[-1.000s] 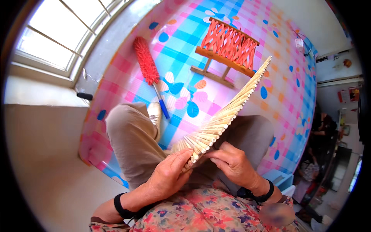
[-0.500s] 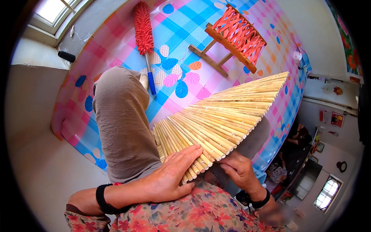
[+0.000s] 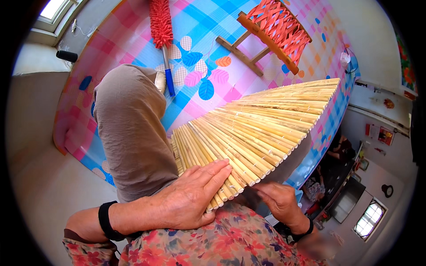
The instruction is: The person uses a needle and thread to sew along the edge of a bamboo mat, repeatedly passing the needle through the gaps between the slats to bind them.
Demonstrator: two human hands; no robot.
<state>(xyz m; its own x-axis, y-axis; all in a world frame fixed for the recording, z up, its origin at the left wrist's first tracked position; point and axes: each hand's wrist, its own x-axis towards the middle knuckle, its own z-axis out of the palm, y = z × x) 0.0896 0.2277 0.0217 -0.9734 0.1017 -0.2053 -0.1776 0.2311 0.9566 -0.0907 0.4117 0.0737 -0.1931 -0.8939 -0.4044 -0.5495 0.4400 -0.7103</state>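
A pale yellow mat of bound reeds (image 3: 248, 133) fans out diagonally above my lap, its cut ends toward me. My left hand (image 3: 195, 195) lies along the lower left part, long fingers over the top and thumb at the near edge, holding it. Just beneath the edge to the right, my right hand (image 3: 279, 204) is closed, fingertips in shadow; what they pinch is hidden. My left knee (image 3: 128, 111) is raised beside the mat.
A red fluffy duster (image 3: 160, 24) and a wooden stand with red woven straps (image 3: 275, 31) lie on the checked plastic-covered surface (image 3: 191, 35). A window (image 3: 53, 13) is at upper left. Two people (image 3: 344, 150) are in the background at right.
The mat has turned from nearly edge-on to showing its broad face and moved slightly rightward. My left hand has flattened over it. The view has shifted, raising the duster and stand in frame.
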